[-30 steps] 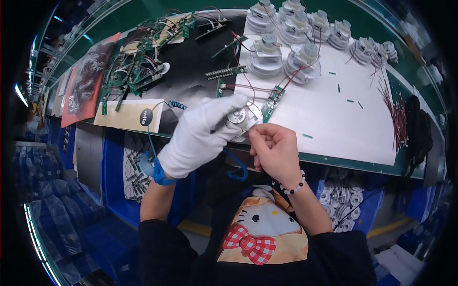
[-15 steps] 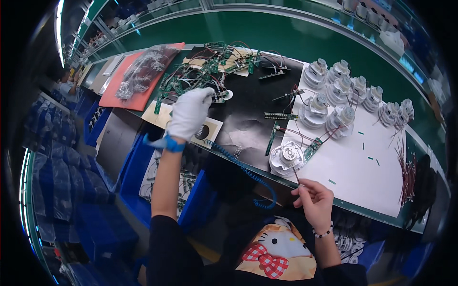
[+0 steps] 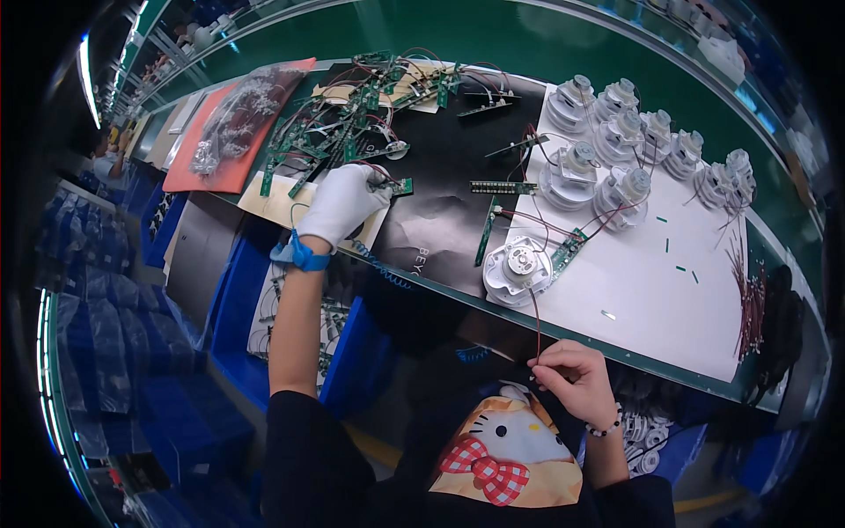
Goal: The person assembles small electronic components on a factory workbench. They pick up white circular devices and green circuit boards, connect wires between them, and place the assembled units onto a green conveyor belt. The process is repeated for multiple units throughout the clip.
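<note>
My left hand (image 3: pixel 348 204), in a white glove with a blue wrist strap, is closed on a small green circuit board (image 3: pixel 398 186) with wires, at the near edge of a pile of green boards (image 3: pixel 339 132). My right hand (image 3: pixel 574 380) is below the table edge, pinching the end of a thin red wire (image 3: pixel 535 319). That wire runs up to a round white motor unit (image 3: pixel 517 267) lying on the white sheet. A green board (image 3: pixel 568 249) is wired beside the unit.
Several white motor units (image 3: pixel 616 150) stand in rows on the white sheet (image 3: pixel 669 290). A black mat (image 3: pixel 449 211) covers the bench middle. A red tray with a bag of parts (image 3: pixel 233 119) lies far left. Red wires (image 3: pixel 748 290) lie at the right edge. Blue bins (image 3: pixel 211 290) sit below.
My left hand has pulled back a little from the board pile with a small board in it. My right hand stays low with the wire. The view has shifted slightly.
</note>
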Demonstrator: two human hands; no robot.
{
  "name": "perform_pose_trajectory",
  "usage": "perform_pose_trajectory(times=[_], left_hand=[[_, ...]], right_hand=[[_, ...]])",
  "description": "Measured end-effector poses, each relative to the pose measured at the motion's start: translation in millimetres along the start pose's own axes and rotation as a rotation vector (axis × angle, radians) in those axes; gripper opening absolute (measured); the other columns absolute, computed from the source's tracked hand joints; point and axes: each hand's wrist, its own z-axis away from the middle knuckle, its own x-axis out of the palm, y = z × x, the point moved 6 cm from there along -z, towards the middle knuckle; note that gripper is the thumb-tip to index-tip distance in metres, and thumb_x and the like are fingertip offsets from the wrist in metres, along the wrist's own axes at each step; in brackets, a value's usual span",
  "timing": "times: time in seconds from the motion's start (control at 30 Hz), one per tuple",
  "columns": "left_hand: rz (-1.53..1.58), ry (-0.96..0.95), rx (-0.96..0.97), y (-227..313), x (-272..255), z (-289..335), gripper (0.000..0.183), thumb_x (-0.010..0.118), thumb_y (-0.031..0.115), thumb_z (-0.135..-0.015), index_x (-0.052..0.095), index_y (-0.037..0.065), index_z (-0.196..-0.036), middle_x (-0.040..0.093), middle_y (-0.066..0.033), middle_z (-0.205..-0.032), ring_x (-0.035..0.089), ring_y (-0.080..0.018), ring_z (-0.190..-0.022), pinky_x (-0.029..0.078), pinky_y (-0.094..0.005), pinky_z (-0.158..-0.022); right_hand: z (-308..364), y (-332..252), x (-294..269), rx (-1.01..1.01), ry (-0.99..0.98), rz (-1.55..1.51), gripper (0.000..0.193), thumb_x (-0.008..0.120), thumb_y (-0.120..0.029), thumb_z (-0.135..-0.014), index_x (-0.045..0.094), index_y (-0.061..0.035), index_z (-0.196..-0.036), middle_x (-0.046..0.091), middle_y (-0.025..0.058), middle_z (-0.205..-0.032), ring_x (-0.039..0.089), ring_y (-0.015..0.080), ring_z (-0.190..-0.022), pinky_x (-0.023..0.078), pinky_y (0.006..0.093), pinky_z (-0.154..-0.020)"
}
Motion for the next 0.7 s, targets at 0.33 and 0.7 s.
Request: perform_pose_trajectory(times=[0.33, 0.7], left_hand=[[0.239, 0.026, -0.077, 8, -8, 26, 0.026, 0.070, 0.020, -0.075, 0.063, -0.002, -0.086, 0.063, -0.0080, -0.073, 0.058, -0.0131, -0.063, 0.046, -0.0268, -0.060], [1.103, -0.288, -0.339, 82, 16, 126, 0.010, 0.062, 0.008, -0.083, 0.060, 0.001, -0.089, 0.060, -0.0006, -0.074, 0.055, -0.0043, -0.061, 0.045, -0.0179, -0.050]], right_hand=[[-6, -1, 27, 0.226, -0.320, -0.329, 0.005, 0.062, 0.000, -0.079, 0.059, 0.0045, -0.079, 0.061, 0.0064, -0.077, 0.058, 0.0041, -0.063, 0.046, 0.0165, -0.054], [-46, -44, 46, -0.306, 0.212, -0.222, 0.008, 0.062, 0.006, -0.076, 0.062, 0.0037, -0.084, 0.060, 0.0033, -0.081, 0.044, 0.0003, -0.051, 0.033, 0.0142, -0.045]])
